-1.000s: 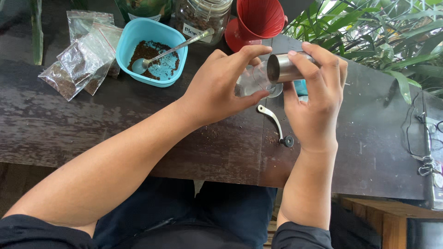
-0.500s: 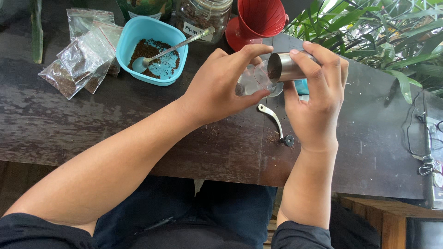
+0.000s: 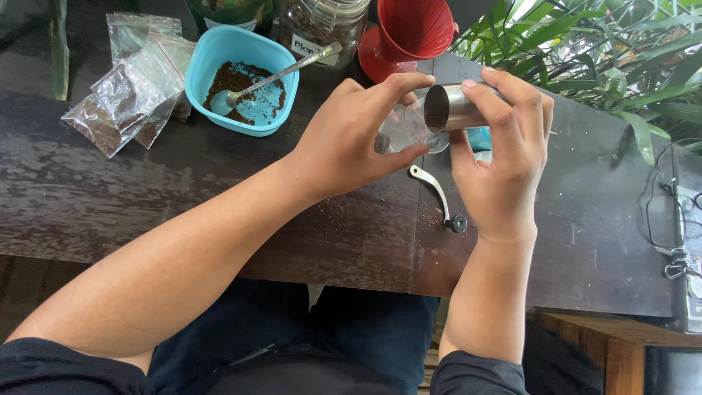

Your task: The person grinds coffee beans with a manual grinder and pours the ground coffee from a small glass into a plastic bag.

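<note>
Barely anything is shifting since 0.5 s ago: both hands are holding the same pose over the dark table (image 3: 110, 197). 1 blue bowl (image 3: 199, 69) with grounds is sitting far left. Left hand (image 3: 351, 139) is pinching the clear cup (image 3: 404, 132), mouth facing right. Right hand (image 3: 504, 150) is wrapping the steel cylinder (image 3: 455, 108), long axis lying horizontal, open end touching the cup. Crank handle (image 3: 437, 196) is lying just below.

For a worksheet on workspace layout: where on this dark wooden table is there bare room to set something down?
Bare: dark wooden table left of the forearms, below the plastic sachets; and right of the metal crank handle. Crowded: back edge, around the turquoise bowl and red dripper.
</note>
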